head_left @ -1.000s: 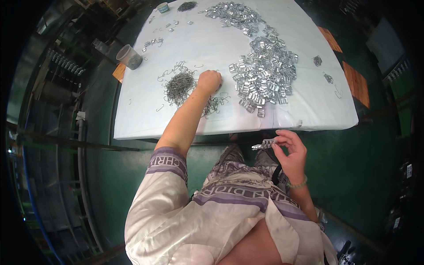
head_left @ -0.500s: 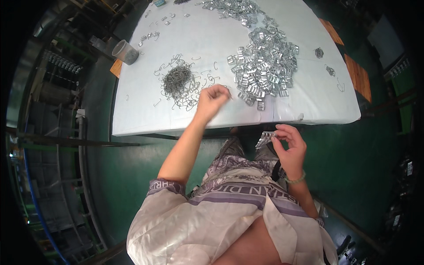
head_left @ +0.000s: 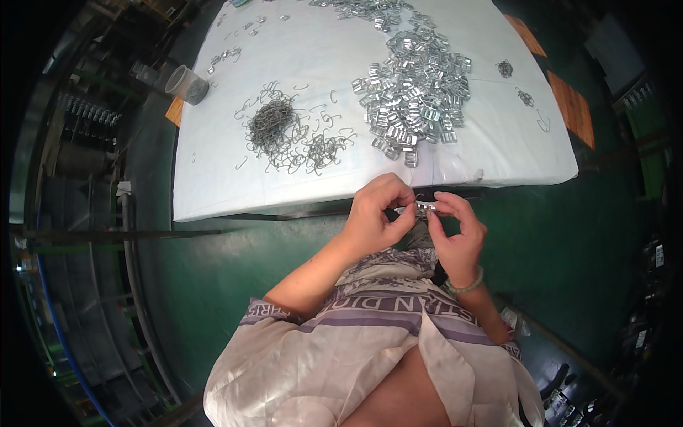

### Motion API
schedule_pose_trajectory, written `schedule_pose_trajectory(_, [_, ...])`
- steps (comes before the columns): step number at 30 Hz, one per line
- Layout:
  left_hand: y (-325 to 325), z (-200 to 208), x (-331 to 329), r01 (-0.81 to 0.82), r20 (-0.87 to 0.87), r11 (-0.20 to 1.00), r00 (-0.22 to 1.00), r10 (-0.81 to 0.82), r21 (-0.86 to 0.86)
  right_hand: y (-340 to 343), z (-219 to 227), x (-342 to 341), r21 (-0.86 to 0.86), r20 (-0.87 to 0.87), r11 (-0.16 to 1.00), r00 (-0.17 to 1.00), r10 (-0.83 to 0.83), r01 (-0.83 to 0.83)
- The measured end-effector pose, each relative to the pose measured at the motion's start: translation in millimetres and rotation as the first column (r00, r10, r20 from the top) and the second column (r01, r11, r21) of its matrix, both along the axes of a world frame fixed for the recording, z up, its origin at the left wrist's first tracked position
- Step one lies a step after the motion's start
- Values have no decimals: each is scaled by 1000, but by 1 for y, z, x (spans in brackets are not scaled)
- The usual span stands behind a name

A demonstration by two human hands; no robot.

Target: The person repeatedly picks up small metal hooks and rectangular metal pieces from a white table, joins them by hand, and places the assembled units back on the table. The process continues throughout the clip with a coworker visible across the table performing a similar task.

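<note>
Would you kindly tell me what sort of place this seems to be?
It looks like a workshop or small factory, probably a hand-assembly spot: the white-covered table bears a large heap of shiny metal pieces and a pile of wire hooks, above a green floor.

On the white cloth-covered table [head_left: 220, 192] before you, the tangled pile of grey bent-wire hooks [head_left: 272, 124] lies left of the heap of silver metal clips [head_left: 416, 92]. The round translucent plastic tub [head_left: 188, 85] stands at the left edge, beyond the hooks; a small grey wire cluster [head_left: 504, 68] lies right of the clips. Before the near edge, your left hand [head_left: 377, 213] and right hand [head_left: 459, 238] flank a silver metal piece [head_left: 425, 208].
</note>
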State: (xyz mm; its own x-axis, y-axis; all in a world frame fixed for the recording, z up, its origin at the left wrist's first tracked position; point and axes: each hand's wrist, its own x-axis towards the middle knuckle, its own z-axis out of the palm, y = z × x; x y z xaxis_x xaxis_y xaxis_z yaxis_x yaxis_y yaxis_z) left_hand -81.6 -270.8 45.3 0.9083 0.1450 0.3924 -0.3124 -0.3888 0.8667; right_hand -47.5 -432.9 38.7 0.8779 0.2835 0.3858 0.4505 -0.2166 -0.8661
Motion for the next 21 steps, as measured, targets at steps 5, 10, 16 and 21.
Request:
schedule_pose_trajectory(5, [-5, -2, -1, -30, 30, 993, 999, 27, 116, -2, 0, 0, -27, 16, 1000, 1000, -16, 17])
schedule_pose_trajectory(10, [-10, -7, -2, -65, 49, 991, 997, 60, 120, -2, -1, 0, -49, 50, 999, 999, -6, 9])
schedule_pose_trajectory(16, [-11, -10, 0, -24, 150, 998, 989, 15, 62, -4, -5, 0, 66, -138, 997, 989, 42, -33])
schedule_pose_trajectory(21, [-13, -17, -4, 39, 151, 998, 988, -30, -52, -5, -12, 2, 178, -260, 979, 955, 144, -99])
